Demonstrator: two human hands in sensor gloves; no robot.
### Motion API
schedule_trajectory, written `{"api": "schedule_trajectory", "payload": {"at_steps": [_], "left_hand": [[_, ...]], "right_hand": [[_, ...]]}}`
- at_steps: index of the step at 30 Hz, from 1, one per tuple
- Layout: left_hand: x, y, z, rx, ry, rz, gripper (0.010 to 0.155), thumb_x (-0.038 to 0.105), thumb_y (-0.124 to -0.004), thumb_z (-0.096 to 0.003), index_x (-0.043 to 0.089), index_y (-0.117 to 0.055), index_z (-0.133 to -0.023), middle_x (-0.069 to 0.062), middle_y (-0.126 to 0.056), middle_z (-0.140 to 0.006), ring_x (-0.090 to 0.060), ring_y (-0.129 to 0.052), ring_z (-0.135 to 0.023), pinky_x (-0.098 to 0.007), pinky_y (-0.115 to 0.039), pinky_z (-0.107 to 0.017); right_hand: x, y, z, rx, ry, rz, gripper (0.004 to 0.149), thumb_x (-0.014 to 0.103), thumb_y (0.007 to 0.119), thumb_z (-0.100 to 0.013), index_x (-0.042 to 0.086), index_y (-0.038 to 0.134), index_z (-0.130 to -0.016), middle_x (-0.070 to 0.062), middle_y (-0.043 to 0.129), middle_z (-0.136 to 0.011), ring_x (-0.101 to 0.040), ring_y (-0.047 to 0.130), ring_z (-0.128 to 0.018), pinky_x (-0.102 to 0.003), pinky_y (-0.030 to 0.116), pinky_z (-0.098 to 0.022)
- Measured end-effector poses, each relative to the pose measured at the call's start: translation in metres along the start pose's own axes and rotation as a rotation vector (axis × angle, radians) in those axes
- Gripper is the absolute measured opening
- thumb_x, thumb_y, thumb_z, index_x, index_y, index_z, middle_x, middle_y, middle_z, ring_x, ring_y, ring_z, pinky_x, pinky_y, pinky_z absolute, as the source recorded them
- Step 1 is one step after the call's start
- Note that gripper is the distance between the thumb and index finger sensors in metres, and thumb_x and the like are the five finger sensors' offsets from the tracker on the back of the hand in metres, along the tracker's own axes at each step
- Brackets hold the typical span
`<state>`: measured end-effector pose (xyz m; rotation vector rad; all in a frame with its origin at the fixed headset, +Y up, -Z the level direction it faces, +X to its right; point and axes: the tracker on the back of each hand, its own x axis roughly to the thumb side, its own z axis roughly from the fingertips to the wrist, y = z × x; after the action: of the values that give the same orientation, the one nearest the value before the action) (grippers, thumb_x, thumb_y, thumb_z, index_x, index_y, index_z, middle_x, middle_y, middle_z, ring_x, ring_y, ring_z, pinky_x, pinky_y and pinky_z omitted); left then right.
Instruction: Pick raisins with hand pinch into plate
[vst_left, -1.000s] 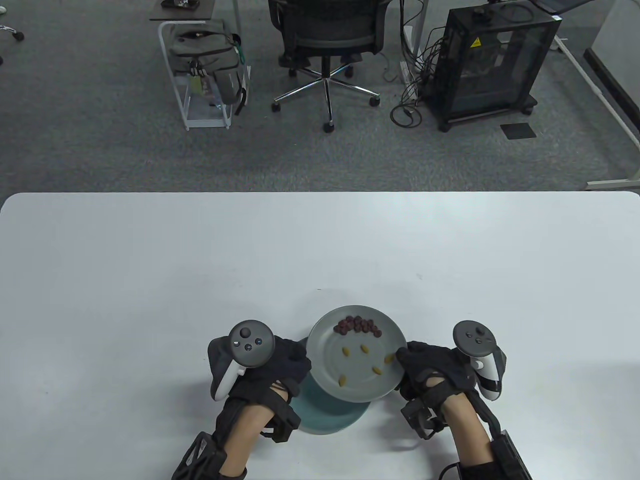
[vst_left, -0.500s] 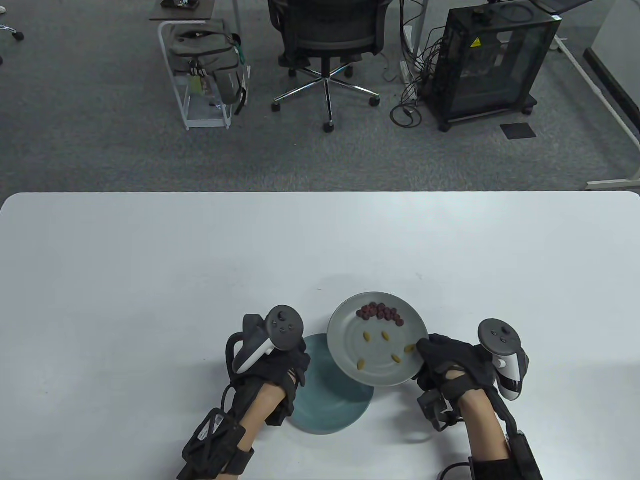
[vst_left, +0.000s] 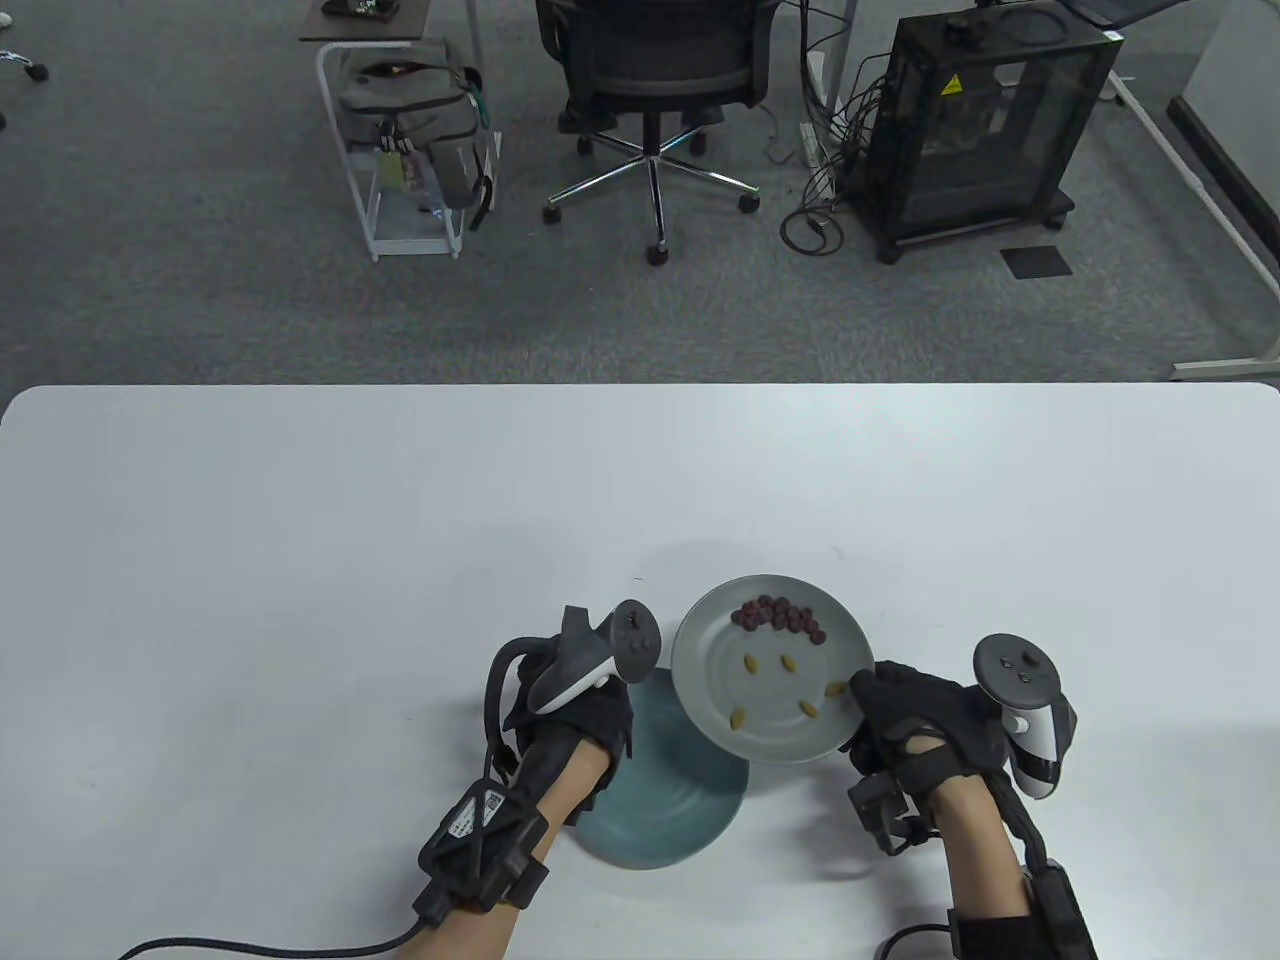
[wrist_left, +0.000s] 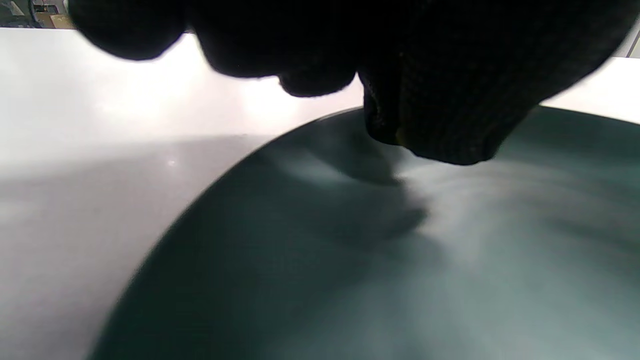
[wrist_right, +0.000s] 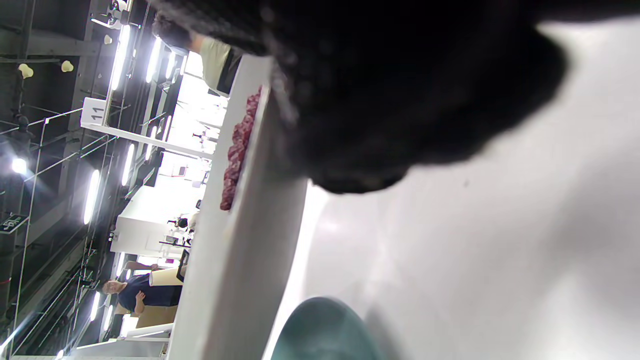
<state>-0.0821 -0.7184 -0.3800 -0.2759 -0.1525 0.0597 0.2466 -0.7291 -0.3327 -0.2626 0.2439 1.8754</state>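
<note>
Holding the grey plate (vst_left: 715, 690) by its right rim, the right hand (vst_left: 915, 715) keeps dark raisins (vst_left: 780, 615) beyond its fingertips, yellow ones nearer. Left hand (vst_left: 575, 720) rests on the teal plate (vst_left: 665, 800). Left wrist view: curled fingers (wrist_left: 440, 100) touch the teal plate's rim. Right wrist view: fingers (wrist_right: 400, 100) grip the grey plate's edge, raisins beyond.

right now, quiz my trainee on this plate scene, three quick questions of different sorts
1. True or false: the grey plate carries both dark red raisins and yellow raisins.
2. Which hand grips the grey plate's rim? A) left hand B) right hand
3. Fill in: the left hand rests on the ____ plate.

Key: 1 true; 2 B; 3 teal.
</note>
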Motion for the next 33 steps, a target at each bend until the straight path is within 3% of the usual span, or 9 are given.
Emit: {"api": "schedule_trajectory", "payload": {"at_steps": [14,24,33], "left_hand": [[-0.003,0.009,0.011,0.042,0.004,-0.007,0.043,0.035,-0.101,-0.0396,0.015,-0.095,-0.077,-0.014,-0.087,-0.072,-0.022,-0.090,-0.038,-0.050,-0.078,-0.035],[-0.011,0.035,0.045,0.159,-0.049,0.122,0.044,0.037,-0.100,-0.0400,0.015,-0.094,-0.077,-0.013,-0.089,-0.069,-0.021,-0.090,-0.035,-0.050,-0.079,-0.034],[0.007,0.045,0.072,0.235,-0.144,0.170,0.044,0.039,-0.099,-0.0405,0.015,-0.094,-0.077,-0.012,-0.089,-0.068,-0.020,-0.090,-0.034,-0.049,-0.079,-0.033]], "right_hand": [[-0.001,-0.001,0.001,-0.005,-0.002,-0.001,0.052,0.032,0.078,-0.048,-0.006,0.077,-0.084,-0.012,0.108,-0.043,-0.018,0.105,-0.005,-0.028,0.090,-0.002],[-0.001,0.002,0.000,0.000,-0.005,0.011,0.052,0.032,0.078,-0.048,-0.006,0.076,-0.084,-0.012,0.108,-0.043,-0.018,0.105,-0.005,-0.027,0.090,-0.002],[0.000,0.009,0.002,0.010,-0.008,0.015,0.052,0.032,0.078,-0.048,-0.006,0.076,-0.083,-0.011,0.108,-0.043,-0.018,0.105,-0.005,-0.027,0.090,-0.001]]}}
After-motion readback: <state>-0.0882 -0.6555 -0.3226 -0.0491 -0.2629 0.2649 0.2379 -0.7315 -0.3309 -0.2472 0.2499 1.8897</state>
